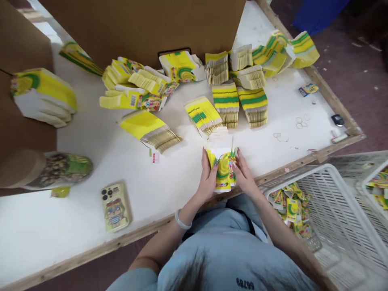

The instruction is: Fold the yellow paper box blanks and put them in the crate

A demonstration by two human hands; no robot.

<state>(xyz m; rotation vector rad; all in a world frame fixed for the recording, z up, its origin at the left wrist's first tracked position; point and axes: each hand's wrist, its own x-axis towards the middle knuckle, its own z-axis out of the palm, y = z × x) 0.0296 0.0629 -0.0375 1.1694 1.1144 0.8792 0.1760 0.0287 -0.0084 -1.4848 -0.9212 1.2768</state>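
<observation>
Between my two hands, near the table's front edge, is a small bundle of yellow and green printed cartons with white flaps at the far end. My left hand grips its left side, thumb on the printed face. On the opposite side my right hand closes round the bundle's right edge. Just beyond lies a fanned stack of flat cartons, close to the white flaps. Two more banded-looking stacks, one carton stack and another carton stack, lie behind it.
Further carton stacks spread left and along a large cardboard box. A phone and a jar are at left. Rubber bands lie at right. White plastic baskets with small cartons stand below the wooden table edge.
</observation>
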